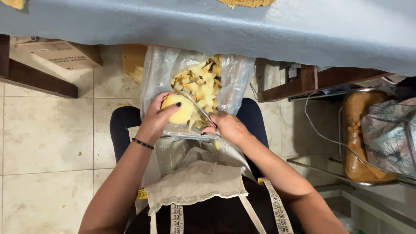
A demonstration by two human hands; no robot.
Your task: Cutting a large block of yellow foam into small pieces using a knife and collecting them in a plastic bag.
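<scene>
- Head view, hands: the left hand [157, 116] cups a round yellow foam piece [178, 108], fingers [167, 96] curled over its top and near edge. The right hand [227, 126] is closed through the handles of a pair of scissors [197, 106], whose blades point up and left, meeting the foam piece at its right side.
- Head view, position: the foam piece is held over the mouth of a clear plastic bag [158, 71] that rests on the person's lap, just below the edge of the table [260, 26] with its grey-blue cloth.
- Head view, progress: many small yellow offcuts [206, 82] already lie heaped in the bag, so a good deal of cutting appears done. The piece in hand looks mostly whole and rounded; trimming of it seems unfinished.
- Head view, surroundings: a tape measure [277, 208] hangs around the neck, and a beige apron [195, 182] covers the lap.
</scene>
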